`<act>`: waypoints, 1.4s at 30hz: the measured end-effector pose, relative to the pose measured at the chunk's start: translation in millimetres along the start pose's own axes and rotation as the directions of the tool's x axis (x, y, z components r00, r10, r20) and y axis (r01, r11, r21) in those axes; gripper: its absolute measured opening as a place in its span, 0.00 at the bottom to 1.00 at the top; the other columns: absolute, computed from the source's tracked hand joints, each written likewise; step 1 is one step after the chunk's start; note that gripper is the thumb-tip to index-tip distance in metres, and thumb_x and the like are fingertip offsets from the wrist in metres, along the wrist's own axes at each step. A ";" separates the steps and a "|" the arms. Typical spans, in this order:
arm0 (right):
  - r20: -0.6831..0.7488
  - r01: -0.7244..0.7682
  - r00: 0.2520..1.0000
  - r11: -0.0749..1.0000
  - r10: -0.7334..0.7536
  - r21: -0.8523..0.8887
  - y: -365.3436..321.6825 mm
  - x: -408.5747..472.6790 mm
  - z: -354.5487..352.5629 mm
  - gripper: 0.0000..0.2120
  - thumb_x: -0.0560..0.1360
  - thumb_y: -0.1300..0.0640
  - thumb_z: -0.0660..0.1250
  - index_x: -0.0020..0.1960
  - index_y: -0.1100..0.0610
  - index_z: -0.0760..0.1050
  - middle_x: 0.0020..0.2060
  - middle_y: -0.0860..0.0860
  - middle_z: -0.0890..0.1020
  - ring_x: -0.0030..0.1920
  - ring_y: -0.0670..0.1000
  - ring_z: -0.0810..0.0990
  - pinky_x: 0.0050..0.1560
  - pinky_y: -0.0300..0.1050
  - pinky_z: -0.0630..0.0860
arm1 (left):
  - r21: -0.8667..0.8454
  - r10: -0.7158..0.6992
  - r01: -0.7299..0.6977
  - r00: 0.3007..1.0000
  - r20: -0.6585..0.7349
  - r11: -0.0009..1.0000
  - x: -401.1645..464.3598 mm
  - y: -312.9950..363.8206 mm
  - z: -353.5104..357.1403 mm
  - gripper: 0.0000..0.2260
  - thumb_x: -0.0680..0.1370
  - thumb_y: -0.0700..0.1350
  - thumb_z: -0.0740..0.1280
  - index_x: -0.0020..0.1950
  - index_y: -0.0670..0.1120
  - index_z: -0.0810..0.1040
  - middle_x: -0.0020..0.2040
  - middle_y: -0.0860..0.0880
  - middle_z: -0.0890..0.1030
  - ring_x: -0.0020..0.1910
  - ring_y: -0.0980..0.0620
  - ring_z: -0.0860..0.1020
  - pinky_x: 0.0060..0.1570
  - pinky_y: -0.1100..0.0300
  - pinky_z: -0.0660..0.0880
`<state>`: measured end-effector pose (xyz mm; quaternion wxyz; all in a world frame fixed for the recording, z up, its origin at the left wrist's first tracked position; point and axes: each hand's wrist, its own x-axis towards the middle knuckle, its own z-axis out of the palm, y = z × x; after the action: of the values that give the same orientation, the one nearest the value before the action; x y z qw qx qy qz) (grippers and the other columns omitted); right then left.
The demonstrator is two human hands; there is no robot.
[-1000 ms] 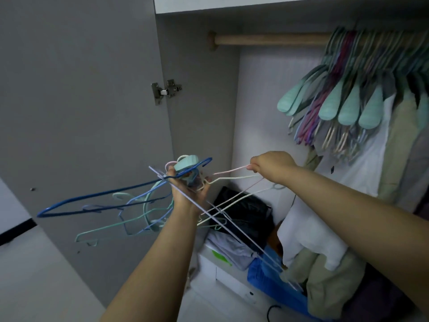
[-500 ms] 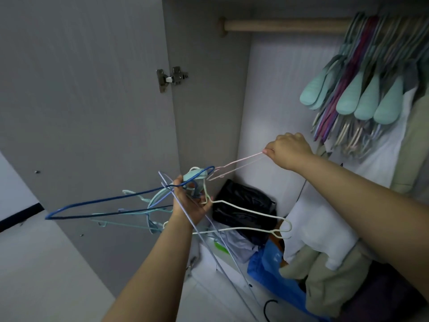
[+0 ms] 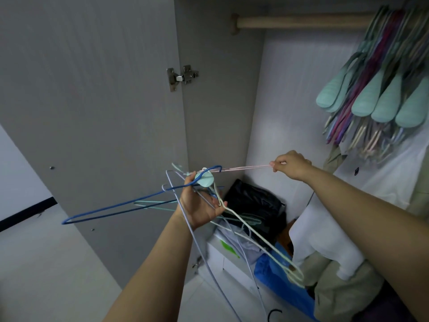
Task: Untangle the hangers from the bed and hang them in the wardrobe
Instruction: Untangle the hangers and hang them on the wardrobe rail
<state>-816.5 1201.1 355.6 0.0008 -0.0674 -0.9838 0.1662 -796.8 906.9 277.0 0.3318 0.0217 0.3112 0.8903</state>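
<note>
Pinching pink hanger [image 3: 243, 168] in right hand [image 3: 290, 164], long axis running level leftward into tangled bundle [image 3: 202, 201] clamped in left hand [image 3: 199, 205]; rail [image 3: 301, 22] up right, nearer right hand.

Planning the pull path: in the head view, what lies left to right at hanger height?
Dark blue hanger → left hand gripping the tangle → pink hanger → right hand pinching it → hung teal hangers.
</note>
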 end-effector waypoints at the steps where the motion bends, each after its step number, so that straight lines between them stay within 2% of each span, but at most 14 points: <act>1: 0.014 0.016 1.000 1.000 -0.016 0.005 -2.3 4.3 0.2 0.13 0.77 0.40 0.60 0.39 0.43 0.78 0.57 0.51 0.71 0.63 0.58 0.69 0.66 0.55 0.61 | 0.017 0.003 -0.004 0.999 0.048 1.000 -2.5 0.7 0.1 0.20 0.62 0.61 0.71 0.42 0.45 0.82 0.38 0.47 0.81 0.39 0.48 0.80 0.44 0.53 0.78; 4: 0.005 0.053 0.999 0.999 -0.054 0.008 -6.5 18.3 -1.4 0.08 0.77 0.44 0.63 0.42 0.44 0.78 0.66 0.48 0.65 0.68 0.55 0.62 0.72 0.62 0.47 | 0.028 -0.018 0.014 0.989 0.150 1.000 -7.5 1.1 -4.1 0.18 0.65 0.61 0.70 0.39 0.46 0.83 0.38 0.47 0.81 0.40 0.50 0.78 0.45 0.54 0.75; 9: -0.157 0.172 0.973 0.985 -0.167 0.021 -6.5 25.1 -5.5 0.08 0.76 0.48 0.67 0.38 0.46 0.77 0.67 0.46 0.66 0.70 0.53 0.61 0.73 0.62 0.40 | 0.062 -0.085 0.079 0.989 0.119 0.995 -12.1 -3.0 -17.0 0.18 0.64 0.61 0.72 0.37 0.46 0.81 0.36 0.47 0.79 0.37 0.49 0.77 0.42 0.56 0.74; 14: -0.503 0.377 0.776 0.919 -0.381 -0.114 -0.4 11.9 -1.5 0.07 0.73 0.50 0.69 0.39 0.51 0.81 0.64 0.50 0.69 0.67 0.56 0.65 0.72 0.61 0.40 | 0.081 -0.167 0.159 0.979 0.115 0.984 -11.5 -10.6 -28.6 0.21 0.61 0.60 0.77 0.36 0.44 0.78 0.34 0.45 0.76 0.33 0.45 0.75 0.35 0.56 0.75; 18: -0.617 0.407 0.626 0.875 -0.477 -0.264 20.4 1.2 5.6 0.08 0.73 0.49 0.68 0.40 0.51 0.81 0.61 0.53 0.72 0.63 0.56 0.69 0.73 0.53 0.39 | 0.123 -0.241 0.227 0.963 0.120 0.966 -6.8 -12.2 -29.9 0.21 0.62 0.62 0.76 0.37 0.45 0.78 0.33 0.47 0.76 0.33 0.48 0.73 0.34 0.59 0.73; 20: -0.625 0.379 0.633 0.886 -0.458 -0.266 33.4 -1.9 10.9 0.09 0.74 0.48 0.68 0.40 0.52 0.81 0.59 0.52 0.73 0.61 0.55 0.71 0.71 0.47 0.38 | 0.110 -0.262 0.250 0.960 0.103 0.962 2.4 -14.2 -33.8 0.20 0.69 0.65 0.68 0.38 0.48 0.78 0.35 0.51 0.78 0.34 0.51 0.72 0.34 0.60 0.68; 23: -0.576 0.325 0.707 0.912 -0.410 -0.250 47.3 -4.5 14.1 0.15 0.74 0.43 0.62 0.40 0.52 0.80 0.49 0.49 0.79 0.54 0.53 0.73 0.70 0.53 0.47 | 0.133 -0.351 0.334 0.927 0.132 0.933 11.9 -17.1 -41.6 0.27 0.73 0.69 0.54 0.40 0.49 0.79 0.38 0.50 0.78 0.37 0.51 0.72 0.35 0.60 0.63; 26: -0.373 0.201 0.895 0.967 -0.246 -0.155 54.6 -6.8 10.5 0.23 0.73 0.33 0.56 0.36 0.51 0.76 0.32 0.46 0.77 0.44 0.52 0.76 0.60 0.52 0.60 | 0.253 -0.466 0.420 0.870 0.161 0.872 9.4 -14.4 -39.7 0.22 0.65 0.66 0.71 0.39 0.47 0.79 0.38 0.47 0.77 0.36 0.49 0.75 0.32 0.61 0.71; 28: -0.165 0.031 0.986 0.999 -0.035 -0.027 56.0 -9.0 13.7 0.25 0.73 0.31 0.57 0.37 0.51 0.77 0.34 0.46 0.79 0.44 0.51 0.76 0.58 0.50 0.60 | 0.290 -0.514 0.459 0.845 0.150 0.840 7.2 -14.8 -40.6 0.23 0.61 0.66 0.76 0.37 0.47 0.80 0.37 0.46 0.77 0.34 0.49 0.75 0.30 0.62 0.72; 31: 0.046 -0.126 0.991 0.991 0.124 0.047 58.8 -8.7 35.3 0.21 0.72 0.32 0.61 0.37 0.49 0.75 0.38 0.44 0.78 0.48 0.51 0.75 0.64 0.51 0.60 | 0.268 -0.542 0.491 0.824 0.165 0.829 7.8 -19.9 -45.2 0.23 0.62 0.65 0.75 0.40 0.46 0.80 0.39 0.45 0.78 0.36 0.48 0.75 0.33 0.61 0.74; 33: 0.078 -0.155 0.987 0.972 0.143 0.176 60.7 -14.4 51.6 0.19 0.73 0.35 0.64 0.34 0.49 0.72 0.34 0.42 0.74 0.47 0.51 0.74 0.64 0.52 0.62 | 0.279 -0.547 0.484 0.806 0.228 0.829 7.2 -19.2 -46.7 0.23 0.65 0.65 0.74 0.43 0.47 0.80 0.42 0.46 0.78 0.40 0.49 0.75 0.36 0.60 0.75; 36: -0.043 -0.130 0.987 0.936 0.152 0.326 62.5 -28.0 68.1 0.17 0.74 0.40 0.66 0.33 0.49 0.71 0.34 0.43 0.75 0.47 0.50 0.75 0.59 0.49 0.62 | 0.290 -0.563 0.490 0.772 0.295 0.822 7.8 -12.0 -42.9 0.21 0.68 0.65 0.71 0.45 0.47 0.79 0.43 0.47 0.78 0.42 0.50 0.75 0.39 0.61 0.73; 39: -0.356 -0.017 0.926 0.958 0.123 0.287 61.7 -42.8 73.7 0.12 0.74 0.45 0.68 0.37 0.52 0.76 0.37 0.45 0.78 0.50 0.51 0.76 0.58 0.47 0.60 | 0.302 -0.573 0.492 0.760 0.308 0.816 9.4 -5.4 -39.8 0.21 0.69 0.65 0.70 0.44 0.48 0.78 0.42 0.48 0.77 0.41 0.50 0.73 0.38 0.62 0.73; 42: -0.499 0.055 0.864 0.975 0.062 0.215 64.2 -53.3 67.0 0.12 0.73 0.47 0.70 0.36 0.53 0.76 0.34 0.45 0.78 0.50 0.52 0.75 0.52 0.42 0.55 | 0.314 -0.588 0.502 0.734 0.340 0.806 11.0 -0.6 -38.2 0.21 0.70 0.65 0.69 0.46 0.48 0.78 0.43 0.48 0.77 0.42 0.51 0.73 0.39 0.62 0.73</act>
<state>-756.8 1232.3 272.4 0.2643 -0.1096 -0.9245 0.2517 -814.5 893.3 244.1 0.6341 0.1539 0.3126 0.6903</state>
